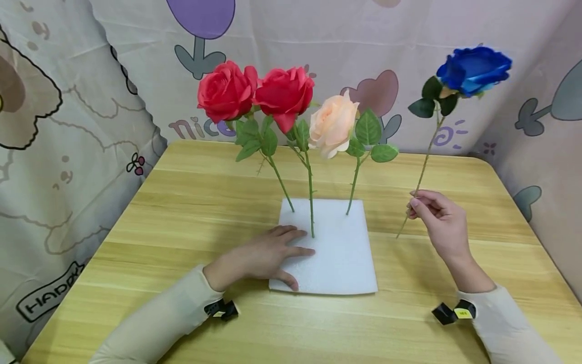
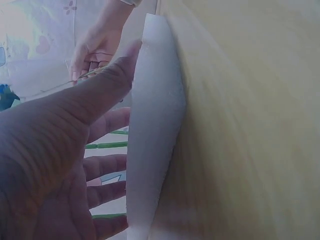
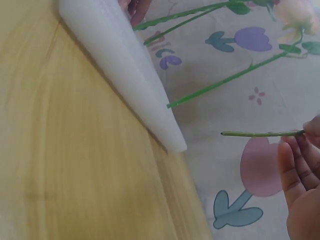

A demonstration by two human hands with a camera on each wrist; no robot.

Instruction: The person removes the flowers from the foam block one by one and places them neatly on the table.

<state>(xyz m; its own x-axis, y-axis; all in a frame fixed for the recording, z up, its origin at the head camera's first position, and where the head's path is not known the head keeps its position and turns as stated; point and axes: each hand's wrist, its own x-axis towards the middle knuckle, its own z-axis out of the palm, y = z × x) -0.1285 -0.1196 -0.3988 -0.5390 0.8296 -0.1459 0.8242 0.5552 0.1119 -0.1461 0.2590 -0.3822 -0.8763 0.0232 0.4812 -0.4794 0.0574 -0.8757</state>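
A white foam board (image 1: 336, 263) lies on the table, with two red roses (image 1: 284, 96) and a peach rose (image 1: 333, 124) standing in it by their stems. My left hand (image 1: 273, 253) rests on the board's left side, fingers spread and straight, close to the front red rose's stem. To the right of the board, my right hand (image 1: 438, 217) pinches the stem of a blue rose (image 1: 475, 71) between thumb and fingers. The blue bloom points up and the bare stem end (image 3: 250, 133) hangs below the hand, apart from the board.
The wooden table (image 1: 182, 212) extends around the board. Behind it and at both sides hangs a printed cloth (image 1: 318, 30). A small black camera (image 1: 222, 309) sits at the left wrist, another (image 1: 454, 312) at the right.
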